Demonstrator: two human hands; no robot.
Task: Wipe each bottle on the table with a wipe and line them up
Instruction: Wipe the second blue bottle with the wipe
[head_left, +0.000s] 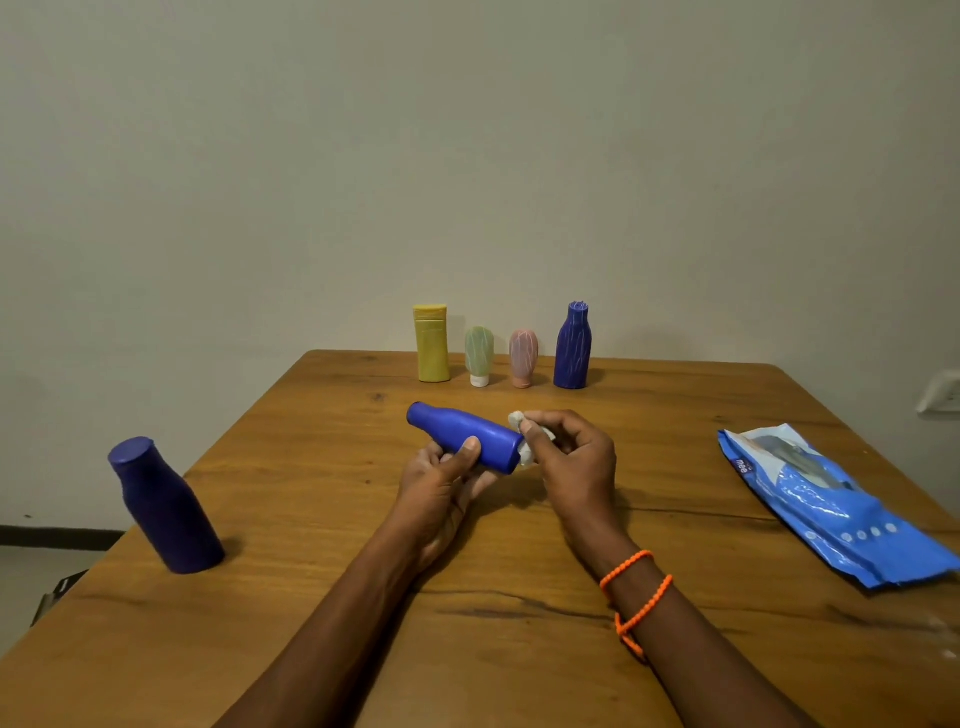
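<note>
Four bottles already stand in a row at the far edge of the wooden table — a yellow bottle, a pale green tube and a pink tube both resting on their caps, and a ribbed dark blue bottle. That row looks to me like the line-up I am building, so I judge the task more than half done. I hold a smooth blue bottle above the table's middle, tipped on its side with its cap end pointing away to the left; my left hand grips its body, thumb over the top, so the flat base faces my other hand. My right hand pinches a bunched white wipe between curled fingers and presses it against that base — turning the bottle sideways is what lets me reach the bottom. One more dark blue bottle stands upright near the left edge, well apart from the row, probably waiting for its turn. Over on the right lies the blue wipes packet, within reach if I need a fresh sheet.
</note>
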